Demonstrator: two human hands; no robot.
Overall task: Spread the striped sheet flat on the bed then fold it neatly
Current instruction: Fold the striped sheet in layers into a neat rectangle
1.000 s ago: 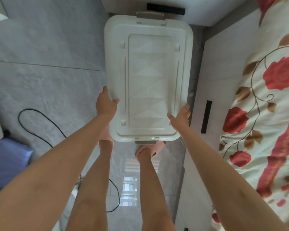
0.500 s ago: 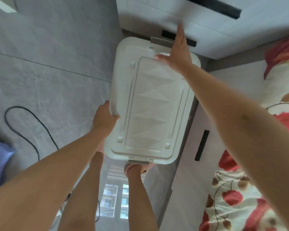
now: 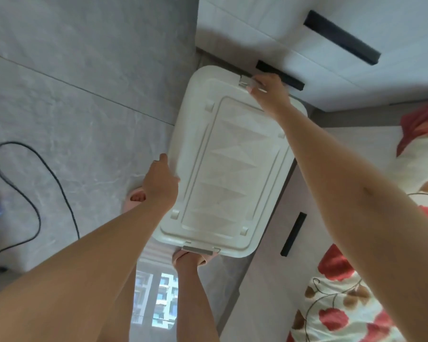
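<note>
A white plastic storage box (image 3: pixel 232 169) with its lid on stands on the floor beside the bed. My left hand (image 3: pixel 160 186) grips the lid's left edge near the middle. My right hand (image 3: pixel 269 91) reaches to the far end and pinches the grey latch (image 3: pixel 245 81) there. A second grey latch (image 3: pixel 197 249) sits at the near end, flat against the box. No striped sheet is in view. The bed (image 3: pixel 381 304) at the right carries a cream cover with red roses.
White cabinet drawers (image 3: pixel 307 45) with black handles stand just behind the box. The bed frame side (image 3: pixel 269 267) runs close along the box's right. A black cable (image 3: pixel 35 193) loops over the grey tiled floor at left. My feet in pink slippers (image 3: pixel 134 198) stand by the box.
My right hand left the lid's near right edge, reached to the far end and took hold of the far latch. My left hand stayed on the left edge. The view tilted forward.
</note>
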